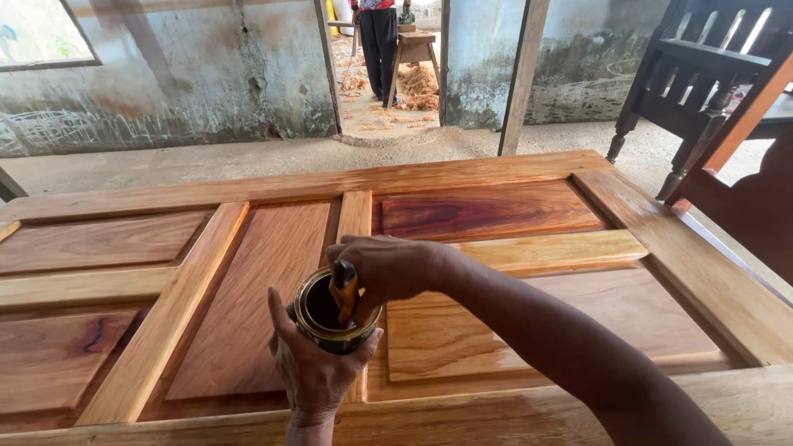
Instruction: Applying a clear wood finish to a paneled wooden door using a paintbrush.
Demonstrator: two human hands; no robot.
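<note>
A small round can [329, 318] with a dark inside is gripped from below and behind by my left hand [312, 367]. My right hand [387, 268] reaches across from the right and holds a brush handle [344, 289] that dips into the can; the bristles are hidden inside. Both hands hover over a wooden panelled door [496, 215] lying flat, its surface glossy and orange-brown on the right panels.
Dark wooden chairs [702, 83] stand at the far right. A post [522, 74] rises behind the door. Through the doorway a person [378, 37] stands by a wooden bench [415, 45] with shavings on the ground.
</note>
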